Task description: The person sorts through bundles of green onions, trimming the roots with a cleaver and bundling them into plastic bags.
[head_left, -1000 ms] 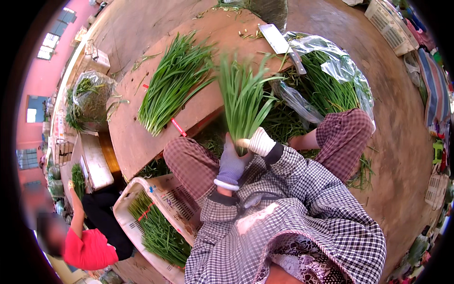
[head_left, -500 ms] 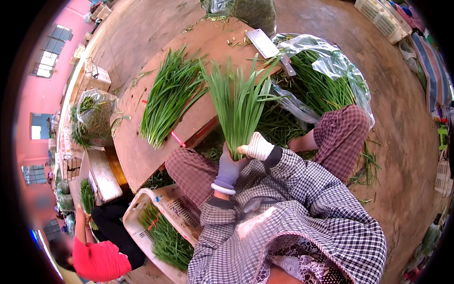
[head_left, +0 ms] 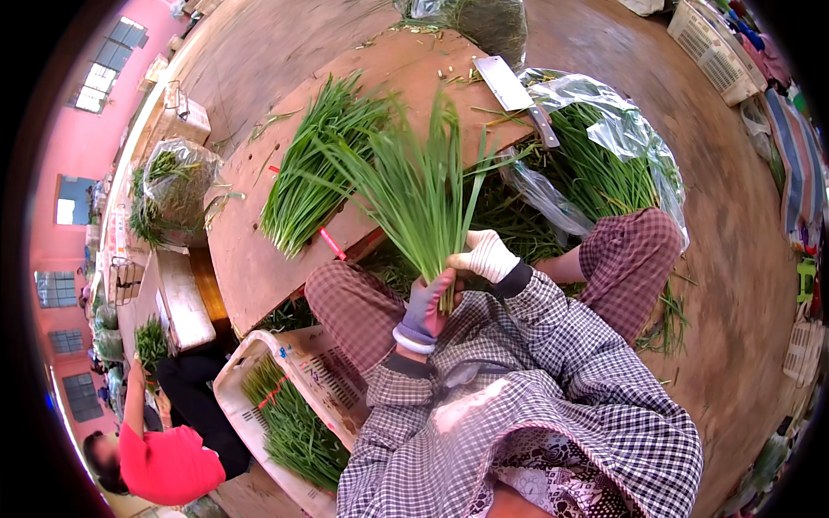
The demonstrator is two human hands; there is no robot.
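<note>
The left hand (head_left: 423, 311) is wearing a matt cloth glove (head_left: 420, 326); the right hand (head_left: 486, 257) is wearing a knitted glove (head_left: 496, 259). The green leaves (head_left: 423, 207) between them are looking smooth, faintly glossy. At far right, a metal cleaver (head_left: 503, 84) is gleaming and a clear plastic bag (head_left: 609, 97) is glinting in crinkles. The brown board (head_left: 250, 216) is looking matt. At near left, a plastic crate (head_left: 319, 367) is showing smooth walls.

Bright light, glare on the plastic bag (head_left: 616, 134), blurred leaf tips (head_left: 442, 112), fisheye-bent edges
</note>
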